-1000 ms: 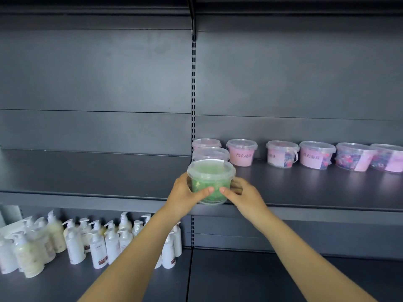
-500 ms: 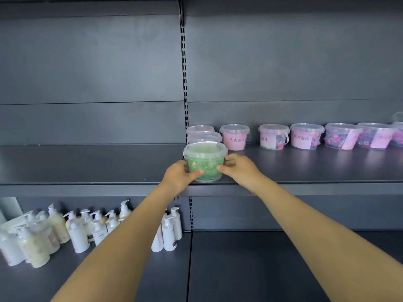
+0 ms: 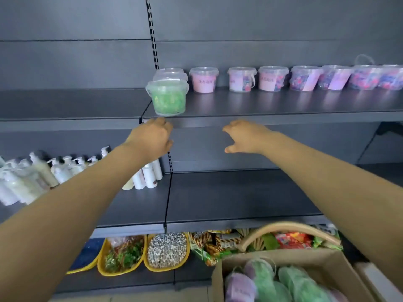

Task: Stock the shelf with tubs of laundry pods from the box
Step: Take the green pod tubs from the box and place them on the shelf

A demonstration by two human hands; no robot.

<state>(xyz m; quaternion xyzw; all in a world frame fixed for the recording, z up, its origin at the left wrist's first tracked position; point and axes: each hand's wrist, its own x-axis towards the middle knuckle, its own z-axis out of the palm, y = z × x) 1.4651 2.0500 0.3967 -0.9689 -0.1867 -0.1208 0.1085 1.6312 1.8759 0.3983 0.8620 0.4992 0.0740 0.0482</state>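
Your left hand (image 3: 152, 138) and right hand (image 3: 246, 138) have come off the green tub (image 3: 168, 99) — both empty, fingers loosely curled — leaving it at the front edge of the shelf (image 3: 261, 103), while more tubs (image 3: 296, 282) wait in the box (image 3: 261, 257).

On the lower shelf (image 3: 229, 197), off to my left, stands a crowd of white and cream pump bottles (image 3: 37, 177), packed close, with a few plain white bottles (image 3: 148, 177) at its right end. Below, three yellow trays sit side by side. The right tray (image 3: 162, 269) is heaped with grey-white kernels, the middle tray (image 3: 113, 273) holds a green-brown mix, and the left tray (image 3: 82, 269) is partly hidden. Bright snack packets (image 3: 292, 238) lie to their right, behind a wicker basket handle (image 3: 281, 226).
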